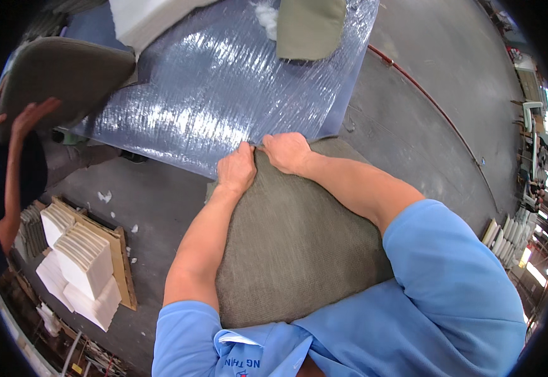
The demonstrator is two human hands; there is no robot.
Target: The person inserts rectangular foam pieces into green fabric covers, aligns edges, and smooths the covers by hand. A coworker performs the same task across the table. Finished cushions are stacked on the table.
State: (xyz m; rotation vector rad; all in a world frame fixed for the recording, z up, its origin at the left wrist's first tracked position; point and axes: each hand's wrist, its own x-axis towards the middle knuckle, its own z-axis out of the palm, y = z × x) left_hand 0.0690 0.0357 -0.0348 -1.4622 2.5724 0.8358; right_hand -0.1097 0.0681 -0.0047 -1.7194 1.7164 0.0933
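Observation:
A grey-brown fabric cushion [286, 245] leans between my body and the plastic-wrapped table [179, 94], its far edge at the table's near corner. My left hand [237, 168] is closed on that far edge, the thumb side toward the middle. Just to its right, my right hand [286, 152] pinches the same edge. The two hands are close together but apart. What lies under my fingers is too small to make out beyond the fabric edge.
At the left, another person's hand [33, 116] touches a similar grey-brown cushion [66, 72]. White foam stacks [88, 261] stand on a pallet at the lower left. An olive fabric piece [311, 28] lies on the table. A red hose [434, 103] crosses the floor at right.

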